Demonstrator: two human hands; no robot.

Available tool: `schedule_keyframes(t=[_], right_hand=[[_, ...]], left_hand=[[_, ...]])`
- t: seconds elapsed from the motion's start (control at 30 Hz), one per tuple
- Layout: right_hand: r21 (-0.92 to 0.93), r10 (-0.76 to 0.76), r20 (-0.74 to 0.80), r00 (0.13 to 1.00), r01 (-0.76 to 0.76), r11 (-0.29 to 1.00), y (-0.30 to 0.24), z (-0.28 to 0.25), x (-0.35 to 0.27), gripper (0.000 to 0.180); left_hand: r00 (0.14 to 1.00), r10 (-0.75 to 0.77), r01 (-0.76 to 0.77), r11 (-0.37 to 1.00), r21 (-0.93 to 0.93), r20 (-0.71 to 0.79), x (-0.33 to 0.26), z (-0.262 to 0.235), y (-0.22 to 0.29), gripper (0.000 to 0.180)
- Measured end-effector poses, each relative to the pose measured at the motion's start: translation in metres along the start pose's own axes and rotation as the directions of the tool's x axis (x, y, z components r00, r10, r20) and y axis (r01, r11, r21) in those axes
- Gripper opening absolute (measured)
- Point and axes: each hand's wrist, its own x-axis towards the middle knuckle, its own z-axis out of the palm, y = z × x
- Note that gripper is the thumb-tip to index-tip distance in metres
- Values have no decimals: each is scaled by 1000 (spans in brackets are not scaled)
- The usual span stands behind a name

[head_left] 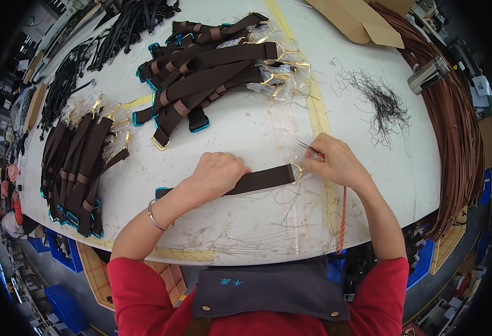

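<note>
A dark brown webbing strap (265, 179) lies across the white table in front of me. It has a gold-coloured metal end ring (297, 173) at its right end and a blue-wrapped buckle (162, 192) at its left end. My left hand (219, 175) is closed on the strap's middle, fingers curled and partly hidden. My right hand (335, 161) is closed around small thread snips (312, 149), whose thin pointed blades stick out to the upper left. Its fingertips are beside the gold ring and clear plastic wrap. A red twisted cord (344, 218) hangs below my right wrist.
Finished-looking brown straps (212, 61) are heaped at the back, with another bundle (78, 168) at the left. Loose dark threads (386, 103) lie at the right, near a metal cylinder (428, 75) and long brown strips (453, 145). Brown cardboard (358, 22) sits at the far edge.
</note>
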Motion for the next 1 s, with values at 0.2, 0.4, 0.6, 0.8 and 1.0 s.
schedule_keyframes(t=[0.2,0.4,0.6,0.8,1.0], right_hand=[[336,189,219,957,-256,906,-6,2,-5,21],[-134,-93,-237,967,63,989,1,7,-9,20],[-197,-127,49,991,135,971,-14,12,-8,16],[-96,32,160,987,-17,995,7,-8,-5,16],[22,142,226,964,-150,988,1,-8,-3,21]], left_hand=[[999,-4,9,983,-184,33,-3,-9,5,24],[997,63,-58,992,-114,37,-1,-4,15,27],[970,-32,84,975,-208,241,6,-11,22,24],[972,-4,57,975,-217,237,8,-14,18,19],[995,65,-74,991,-114,-74,12,-10,42,14]])
